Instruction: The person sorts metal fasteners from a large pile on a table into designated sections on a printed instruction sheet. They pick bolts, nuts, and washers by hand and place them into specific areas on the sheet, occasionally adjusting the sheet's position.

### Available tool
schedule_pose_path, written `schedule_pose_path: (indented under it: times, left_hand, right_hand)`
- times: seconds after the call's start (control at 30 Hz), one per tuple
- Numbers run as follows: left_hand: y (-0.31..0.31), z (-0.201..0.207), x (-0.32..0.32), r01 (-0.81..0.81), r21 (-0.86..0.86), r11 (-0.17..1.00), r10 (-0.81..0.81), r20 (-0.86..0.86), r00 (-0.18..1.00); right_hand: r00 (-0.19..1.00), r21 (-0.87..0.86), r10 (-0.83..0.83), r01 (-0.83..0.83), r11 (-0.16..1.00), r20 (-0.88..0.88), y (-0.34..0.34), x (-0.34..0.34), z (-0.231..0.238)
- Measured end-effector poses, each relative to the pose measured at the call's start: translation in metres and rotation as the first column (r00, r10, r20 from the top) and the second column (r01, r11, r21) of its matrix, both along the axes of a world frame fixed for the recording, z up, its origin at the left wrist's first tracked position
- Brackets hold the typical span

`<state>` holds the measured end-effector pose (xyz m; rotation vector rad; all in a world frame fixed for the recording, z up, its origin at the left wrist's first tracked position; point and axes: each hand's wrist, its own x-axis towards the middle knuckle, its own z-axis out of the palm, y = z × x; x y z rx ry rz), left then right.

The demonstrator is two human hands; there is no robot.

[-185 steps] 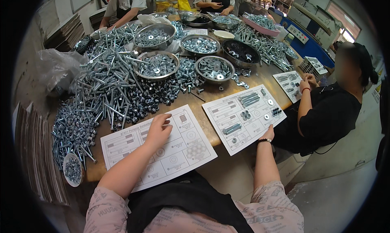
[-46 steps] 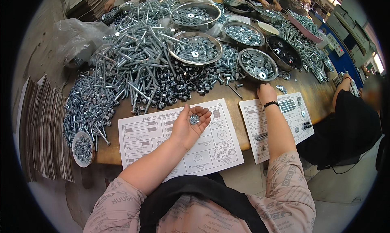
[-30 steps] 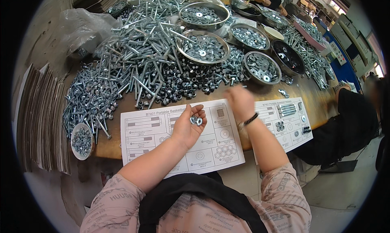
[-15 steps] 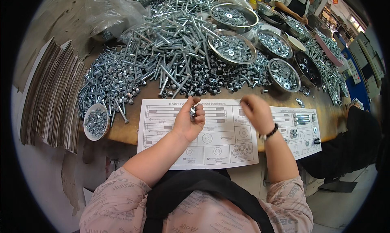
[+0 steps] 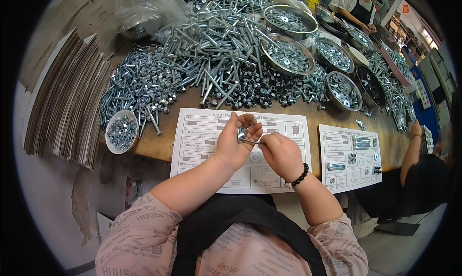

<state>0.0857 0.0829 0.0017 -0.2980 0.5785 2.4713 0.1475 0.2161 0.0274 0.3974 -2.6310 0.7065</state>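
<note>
My left hand (image 5: 232, 144) is palm up above a large printed hardware sheet (image 5: 202, 172). Its fingers curl around small shiny metal pieces (image 5: 241, 131), which may be nuts or washers but are partly covered. My right hand (image 5: 285, 156), with a beaded bracelet, pinches one end of a thin metal bolt (image 5: 253, 142). The bolt's other end reaches to the pieces in my left palm. Both hands are close together over the sheet's middle, hiding some of its outline drawings.
Behind the sheet lie heaped bolts (image 5: 207, 50) and black-and-silver nuts (image 5: 250, 91). Washers fill metal bowls (image 5: 343, 91); a white bowl (image 5: 121, 131) holds small nuts. Stacked cardboard (image 5: 72, 98) stands left. A second sheet (image 5: 337, 180) bears sorted hardware. Co-workers' arms (image 5: 411, 148) show at right and back.
My right hand has moved left from the sheet's right side to meet my left hand, and a bolt now shows in its fingers. Another person's arm has appeared at the right.
</note>
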Motion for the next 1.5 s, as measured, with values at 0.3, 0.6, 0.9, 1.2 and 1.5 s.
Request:
schedule_pose_path:
  times: [0.3, 0.6, 0.9, 1.2, 1.5]
  left_hand:
    - [-0.013, 0.011, 0.005, 0.018, 0.028, 0.999, -0.015, -0.1, 0.995]
    - [-0.031, 0.012, 0.013, 0.072, -0.263, 0.962, -0.154, -0.308, 0.939]
    - [-0.087, 0.01, 0.005, -0.084, -0.311, 0.947, -0.062, -0.431, 0.9]
    - [-0.167, 0.002, 0.031, -0.525, -0.809, 0.264, -0.694, -0.537, 0.479]
    - [-0.163, -0.021, 0.05, -0.747, -0.653, 0.122, -0.9, -0.389, 0.194]
  right_hand:
    - [0.998, -0.211, -0.048, 0.054, 0.976, 0.032, 0.004, 0.002, -0.012]
    - [0.994, -0.227, 0.061, -0.039, 0.973, 0.091, -0.009, -0.002, -0.012]
    - [0.873, -0.72, 0.258, 0.141, 0.679, 0.414, -0.029, 0.0, -0.021]
    - [0.918, -0.164, 0.215, -0.168, 0.972, 0.335, -0.069, 0.013, -0.041]
    - [0.941, 0.053, 0.198, -0.22, 0.974, 0.274, -0.082, 0.02, -0.037]
